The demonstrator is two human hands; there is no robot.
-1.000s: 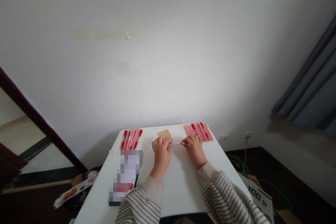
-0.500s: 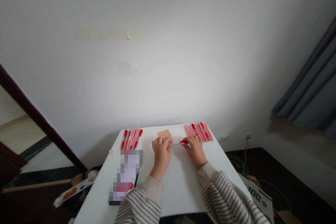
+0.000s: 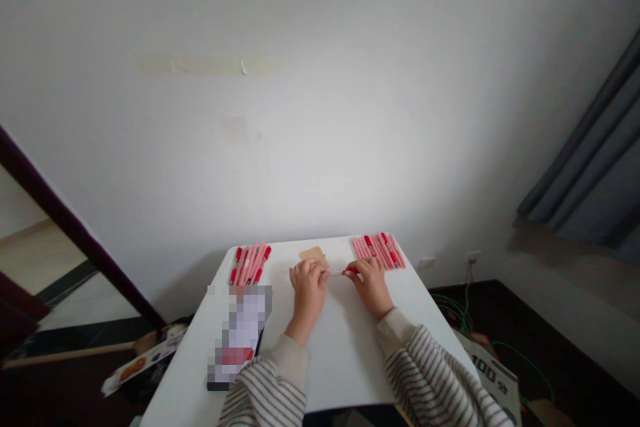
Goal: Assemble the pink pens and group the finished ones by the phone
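Note:
A slim pen with a clear barrel and a red end (image 3: pixel 337 273) lies level between my two hands, above the white table (image 3: pixel 345 340). My left hand (image 3: pixel 309 280) pinches its left end. At the red right end, the fingers of my right hand (image 3: pixel 370 281) are closed. A tan pad (image 3: pixel 313 254) lies just beyond my left fingers. Several pink and red pens (image 3: pixel 380 251) lie side by side past my right hand. On the far left is another group of pink and red pens (image 3: pixel 250 263).
A blurred-out phone-like object (image 3: pixel 245 333) lies on the table's left side. The wall (image 3: pixel 320 147) rises directly behind the table. Green cables (image 3: pixel 453 307) and a printed carton (image 3: pixel 493 373) are on the floor at the right.
Both hands hold nearly the same place and grip on the pen. The view has shifted very slightly; the other things on the table have not moved.

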